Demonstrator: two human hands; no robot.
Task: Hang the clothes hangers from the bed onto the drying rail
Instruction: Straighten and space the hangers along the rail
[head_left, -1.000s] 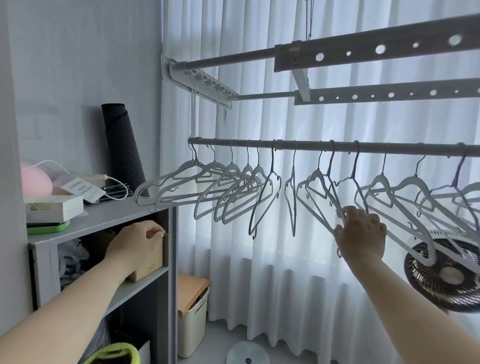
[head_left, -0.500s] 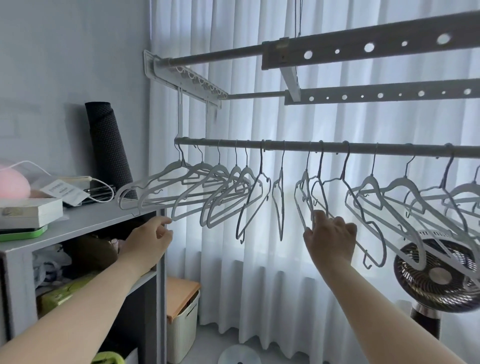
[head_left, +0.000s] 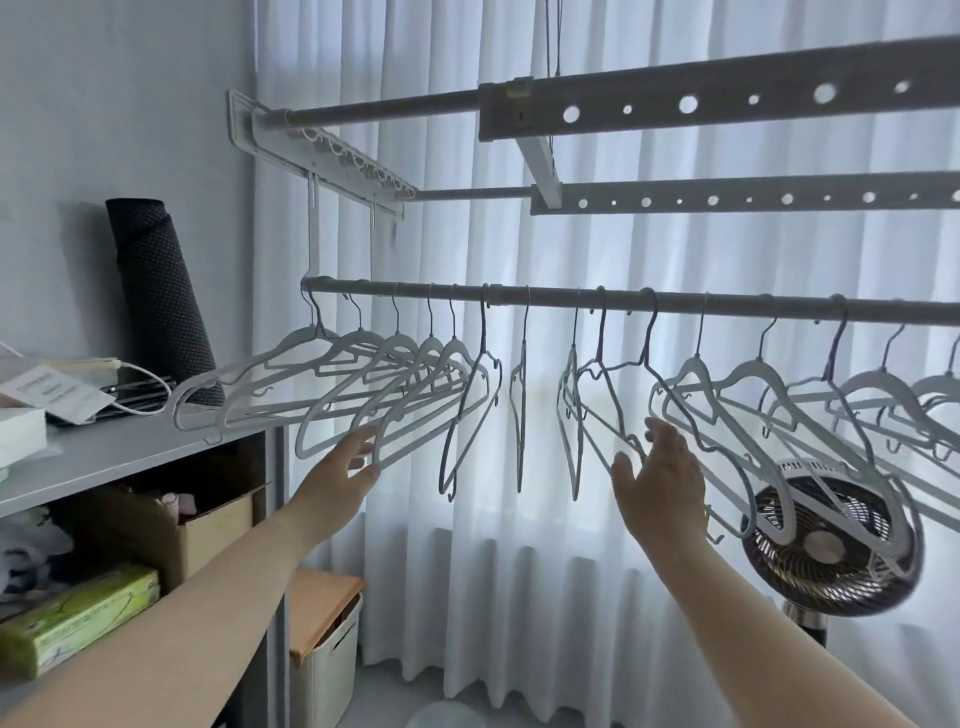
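Several pale grey clothes hangers (head_left: 415, 384) hang in a row from the round drying rail (head_left: 727, 304), which runs left to right in front of white curtains. My left hand (head_left: 345, 467) is raised with fingers apart, its tips touching the lower bars of the left group of hangers. My right hand (head_left: 660, 478) is open too, palm toward a thin wire hanger (head_left: 613, 410) near the middle of the rail and touching its lower end. Neither hand grips anything. The bed is out of view.
Two perforated rack beams (head_left: 727, 98) cross above the rail. A grey shelf unit (head_left: 130, 457) with boxes, a rolled dark mat (head_left: 156, 291) and cables stands at the left. A round fan (head_left: 831, 540) sits behind the right hangers. A lidded bin (head_left: 322, 649) is on the floor.
My left hand rose from the shelf edge up to the left hangers. My right hand let go of the middle hanger it gripped and opened, shifting slightly left.
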